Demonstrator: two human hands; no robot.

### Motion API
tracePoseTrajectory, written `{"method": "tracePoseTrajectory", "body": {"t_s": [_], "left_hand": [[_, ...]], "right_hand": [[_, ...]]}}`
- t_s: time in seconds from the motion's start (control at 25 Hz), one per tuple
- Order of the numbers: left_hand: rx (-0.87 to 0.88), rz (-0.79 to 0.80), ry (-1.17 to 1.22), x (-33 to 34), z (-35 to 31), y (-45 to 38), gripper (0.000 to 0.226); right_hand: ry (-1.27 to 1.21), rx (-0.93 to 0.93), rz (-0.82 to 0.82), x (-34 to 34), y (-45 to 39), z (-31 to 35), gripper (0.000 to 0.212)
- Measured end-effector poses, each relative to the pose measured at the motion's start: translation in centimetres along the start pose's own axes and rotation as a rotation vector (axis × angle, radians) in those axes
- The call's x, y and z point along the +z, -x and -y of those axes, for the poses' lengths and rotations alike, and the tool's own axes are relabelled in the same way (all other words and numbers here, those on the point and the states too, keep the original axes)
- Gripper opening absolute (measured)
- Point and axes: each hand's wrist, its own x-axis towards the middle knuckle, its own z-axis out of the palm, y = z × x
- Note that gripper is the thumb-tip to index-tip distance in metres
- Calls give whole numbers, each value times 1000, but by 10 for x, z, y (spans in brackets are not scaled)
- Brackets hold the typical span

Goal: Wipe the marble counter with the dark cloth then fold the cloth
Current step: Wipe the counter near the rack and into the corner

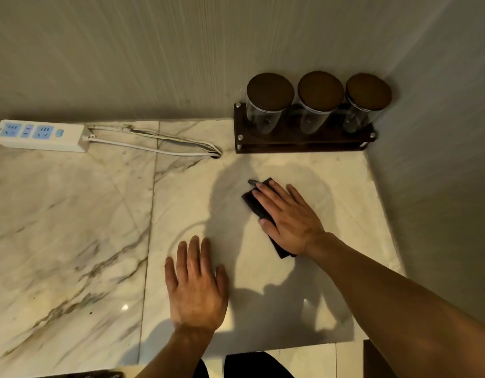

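Note:
The dark cloth (252,201) lies flat on the marble counter (72,214), right of centre, folded into a narrow strip. My right hand (287,216) presses down on top of it with the fingers spread, so only the cloth's far end and near corner show. My left hand (196,282) rests flat on the bare marble nearer to me, palm down and fingers apart, holding nothing and well apart from the cloth.
A dark wooden rack (301,140) with three lidded glass jars (268,105) stands against the back wall near the right corner. A white power strip (39,135) with its cables (154,147) lies at the back left. The side wall bounds the counter on the right.

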Motion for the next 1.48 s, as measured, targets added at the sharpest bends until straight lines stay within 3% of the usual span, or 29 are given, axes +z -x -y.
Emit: {"method": "tracePoseTrajectory", "body": {"t_s": [0.32,0.88,1.48], "left_hand": [[-6,27,-2,-3,-1,-1,67],[-3,6,-3,-3,0,0,64],[23,-63,73,1,1,2,60]], "right_hand": [[-86,188,-19,-4,-33,-8,61],[-293,824,-168,0,-46,14,63],[-290,887,-198,19,34,48,65]]}}
